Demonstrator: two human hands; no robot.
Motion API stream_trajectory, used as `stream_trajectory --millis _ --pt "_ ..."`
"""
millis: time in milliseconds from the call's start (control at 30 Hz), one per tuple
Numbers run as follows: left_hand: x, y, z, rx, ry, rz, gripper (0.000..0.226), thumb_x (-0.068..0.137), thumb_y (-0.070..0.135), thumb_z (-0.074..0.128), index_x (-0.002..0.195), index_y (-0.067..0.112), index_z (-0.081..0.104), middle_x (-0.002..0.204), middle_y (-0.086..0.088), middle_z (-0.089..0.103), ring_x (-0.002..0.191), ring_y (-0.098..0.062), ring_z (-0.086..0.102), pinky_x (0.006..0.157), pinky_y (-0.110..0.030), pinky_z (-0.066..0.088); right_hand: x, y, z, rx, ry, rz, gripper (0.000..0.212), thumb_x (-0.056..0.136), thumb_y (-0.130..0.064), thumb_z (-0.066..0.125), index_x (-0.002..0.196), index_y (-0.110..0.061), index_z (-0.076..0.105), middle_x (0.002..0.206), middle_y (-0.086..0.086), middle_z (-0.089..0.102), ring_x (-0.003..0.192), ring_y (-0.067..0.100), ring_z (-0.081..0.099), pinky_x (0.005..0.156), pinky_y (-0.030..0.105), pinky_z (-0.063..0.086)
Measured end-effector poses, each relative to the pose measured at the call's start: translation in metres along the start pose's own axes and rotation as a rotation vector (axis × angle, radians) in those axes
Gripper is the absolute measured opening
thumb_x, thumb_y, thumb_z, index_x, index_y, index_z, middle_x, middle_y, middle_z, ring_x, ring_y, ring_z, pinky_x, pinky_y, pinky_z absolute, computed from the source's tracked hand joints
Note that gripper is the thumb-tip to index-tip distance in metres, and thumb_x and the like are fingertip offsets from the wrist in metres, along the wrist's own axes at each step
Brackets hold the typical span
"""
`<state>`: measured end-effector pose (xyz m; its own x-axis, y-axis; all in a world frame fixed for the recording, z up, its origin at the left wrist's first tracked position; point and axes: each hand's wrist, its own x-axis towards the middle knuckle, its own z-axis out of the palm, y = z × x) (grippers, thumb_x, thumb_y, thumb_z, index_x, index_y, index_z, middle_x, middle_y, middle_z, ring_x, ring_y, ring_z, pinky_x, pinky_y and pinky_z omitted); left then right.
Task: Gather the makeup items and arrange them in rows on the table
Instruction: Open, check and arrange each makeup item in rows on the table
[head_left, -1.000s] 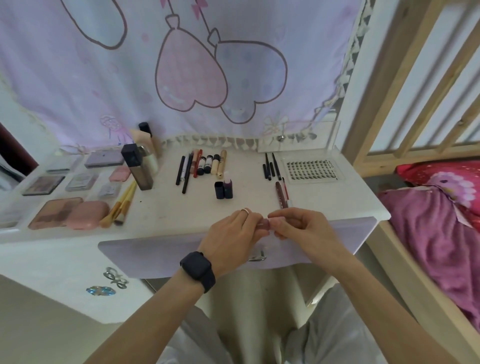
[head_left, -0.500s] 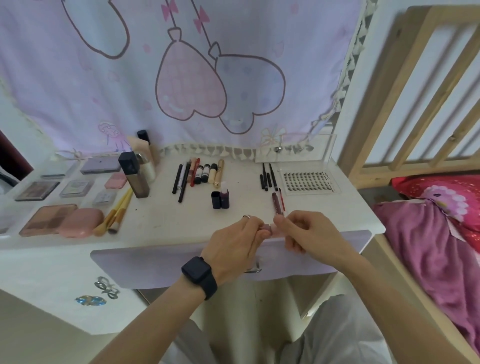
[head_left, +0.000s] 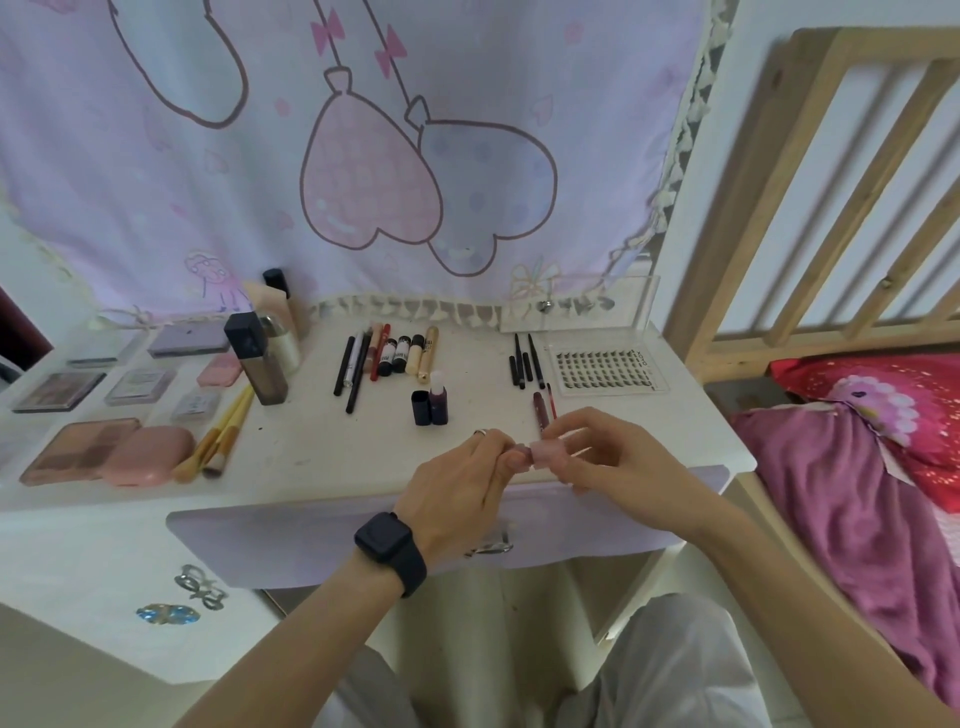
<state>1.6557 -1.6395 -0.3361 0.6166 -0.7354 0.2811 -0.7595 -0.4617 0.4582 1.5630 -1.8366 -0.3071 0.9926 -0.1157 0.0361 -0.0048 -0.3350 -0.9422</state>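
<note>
Pink tube (head_left: 544, 451) held crosswise between left hand (head_left: 457, 493) and right hand (head_left: 618, 460).

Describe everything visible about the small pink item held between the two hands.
The small pale-pink item looks like a short, glossy plastic tube or cap, lying roughly level. The left hand pinches its left end and the right hand pinches its right end, so only its middle shows. It is held over the front part of the white table, seemingly off the surface. It is too blurred to tell the product or whether it is open.
</note>
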Motion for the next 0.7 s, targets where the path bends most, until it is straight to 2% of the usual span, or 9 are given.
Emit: stream_trajectory --millis 67,133,233,300,400,500,567,633,700 --pt "0.0003 0.0001 0.0011 0.000 -0.005 0.000 0.053 0.097 0.059 0.007 0.106 0.026 0.046 0.089 0.013 0.048 0.063 -0.007 0.048 0.057 -0.022 0.040 -0.0004 -0.0009 0.0000 0.026 -0.003 0.051 0.045 0.076 -0.069 0.074 0.110 -0.040 0.068 0.099 -0.007 0.075 0.081 0.015 0.074 0.070 0.023 0.058" --pt "0.0006 0.0027 0.0022 0.001 -0.010 0.010 0.050 0.097 0.059 0.007 0.104 0.027 0.045 0.090 0.012 0.048 0.065 -0.008 0.050 0.060 -0.027 0.045 0.0005 -0.0018 0.0015 -0.015 -0.001 0.110 0.055 0.076 -0.080 0.063 0.106 -0.034 0.068 0.090 -0.005 0.077 0.071 0.011 0.072 0.064 0.022 0.056" --pt "0.0001 0.0047 0.0035 0.006 -0.015 0.021 0.050 0.097 0.060 0.006 0.103 0.028 0.044 0.090 0.012 0.049 0.067 -0.010 0.052 0.061 -0.027 0.046 0.0009 0.0006 0.0017 -0.073 0.023 0.083 0.035 0.090 -0.066 0.060 0.089 -0.034 0.074 0.080 -0.001 0.076 0.065 0.010 0.068 0.062 0.025 0.056" --pt "-0.0014 0.0032 0.0039 -0.020 -0.008 0.005 0.044 0.099 0.059 0.008 0.100 0.032 0.043 0.086 0.013 0.049 0.068 -0.009 0.052 0.060 -0.023 0.042 -0.0010 0.0032 -0.0008 -0.059 0.005 0.029 0.016 0.090 -0.054 0.069 0.096 -0.039 0.072 0.088 -0.001 0.076 0.075 0.013 0.071 0.069 0.026 0.058" --pt "-0.0027 0.0026 0.0036 -0.067 -0.001 -0.030 0.041 0.100 0.058 0.011 0.095 0.033 0.044 0.081 0.014 0.049 0.069 -0.007 0.050 0.061 -0.022 0.039 -0.0043 0.0049 -0.0030 -0.028 -0.006 -0.031 0.022 0.086 -0.040 0.077 0.106 -0.040 0.069 0.103 -0.006 0.074 0.087 0.015 0.074 0.076 0.024 0.057" --pt "-0.0011 0.0064 0.0031 -0.088 -0.008 -0.038 0.045 0.101 0.056 0.013 0.099 0.028 0.049 0.085 0.011 0.053 0.074 -0.011 0.053 0.067 -0.033 0.047 -0.0036 0.0023 0.0005 0.026 0.008 0.050 0.035 0.084 -0.054 0.075 0.114 -0.038 0.067 0.102 -0.009 0.075 0.080 0.015 0.075 0.070 0.022 0.057" --pt "-0.0007 0.0078 0.0028 -0.073 -0.009 -0.029 0.046 0.102 0.055 0.013 0.100 0.028 0.050 0.087 0.010 0.054 0.075 -0.012 0.054 0.070 -0.037 0.049 -0.0016 0.0018 0.0015 -0.028 -0.008 0.094 0.033 0.089 -0.061 0.065 0.106 -0.033 0.071 0.092 -0.006 0.077 0.068 0.012 0.072 0.065 0.024 0.057" --pt "-0.0015 0.0080 0.0020 -0.093 0.000 -0.023 0.045 0.101 0.057 0.013 0.097 0.031 0.049 0.087 0.011 0.056 0.077 -0.011 0.056 0.071 -0.037 0.050 -0.0017 0.0018 0.0011 -0.060 -0.015 0.062 0.029 0.092 -0.060 0.062 0.096 -0.034 0.075 0.086 -0.003 0.077 0.065 0.011 0.069 0.064 0.024 0.056" --pt "-0.0029 0.0086 0.0014 -0.198 0.008 -0.043 0.038 0.102 0.055 0.018 0.092 0.037 0.050 0.092 0.014 0.063 0.086 -0.007 0.062 0.076 -0.034 0.052 -0.0043 0.0023 0.0002 -0.080 -0.014 -0.026 0.024 0.089 -0.060 0.065 0.100 -0.039 0.072 0.089 -0.003 0.076 0.073 0.012 0.071 0.071 0.025 0.057"
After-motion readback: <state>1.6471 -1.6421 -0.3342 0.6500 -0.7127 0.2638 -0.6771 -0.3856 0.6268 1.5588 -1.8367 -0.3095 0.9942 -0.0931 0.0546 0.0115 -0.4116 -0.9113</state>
